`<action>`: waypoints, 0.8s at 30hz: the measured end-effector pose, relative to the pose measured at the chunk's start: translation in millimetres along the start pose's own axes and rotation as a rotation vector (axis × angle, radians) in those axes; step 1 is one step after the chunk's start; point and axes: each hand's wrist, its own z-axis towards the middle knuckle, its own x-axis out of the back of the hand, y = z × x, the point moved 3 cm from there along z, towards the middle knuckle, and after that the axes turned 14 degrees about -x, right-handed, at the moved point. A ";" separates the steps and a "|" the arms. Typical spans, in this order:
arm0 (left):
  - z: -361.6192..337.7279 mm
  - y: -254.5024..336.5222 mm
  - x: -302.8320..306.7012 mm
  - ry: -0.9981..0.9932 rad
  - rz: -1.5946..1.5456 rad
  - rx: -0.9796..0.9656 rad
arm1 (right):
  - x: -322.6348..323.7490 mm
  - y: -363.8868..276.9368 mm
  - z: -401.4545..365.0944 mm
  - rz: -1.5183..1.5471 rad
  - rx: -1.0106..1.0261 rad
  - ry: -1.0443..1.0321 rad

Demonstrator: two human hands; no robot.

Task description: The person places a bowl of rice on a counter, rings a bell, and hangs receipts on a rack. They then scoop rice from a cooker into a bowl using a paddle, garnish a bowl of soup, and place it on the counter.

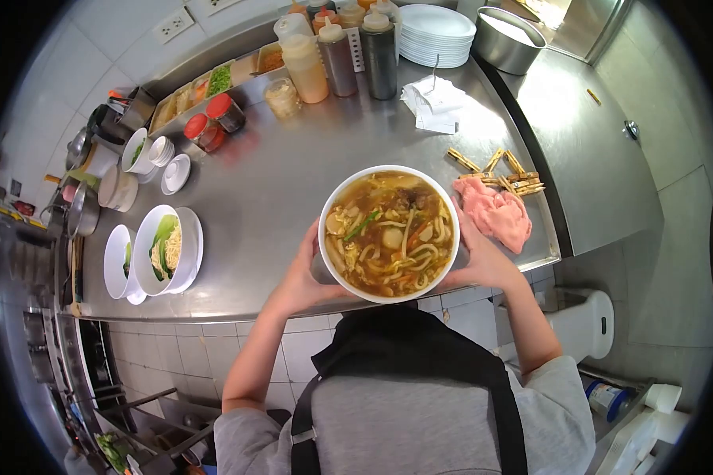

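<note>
A large white bowl of noodle soup [390, 234] is held level between my two hands, over the front edge of the steel counter [269, 190]. Thick noodles, egg, carrot strips and a green stalk show in its brown broth. My left hand [303, 273] grips the bowl's left side, thumb along the near wall. On the opposite side my right hand [477, 257] holds the bowl the same way. The undersides of both hands' fingers are hidden by the bowl. Close to my right hand lies a crumpled pink cloth [495, 212].
Wooden clothespins [503, 172] lie behind the cloth. White bowls with noodles and greens [157, 249] stand at the left. Along the back are squeeze bottles [339, 63], red-lidded jars [204, 132], a plate stack [436, 36], a steel pot [509, 39] and paper slips [436, 104].
</note>
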 end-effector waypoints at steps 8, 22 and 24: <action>-31.7 -16.9 24.8 0.312 0.015 0.055 | 39.6 25.9 -26.2 -0.709 -0.063 0.770; 50.6 34.1 -224.9 -0.336 -0.687 0.096 | 74.0 24.1 -143.5 0.054 -0.009 1.058; 44.7 28.5 -243.4 -0.328 -1.143 0.696 | 63.8 30.9 -165.9 0.018 0.078 1.074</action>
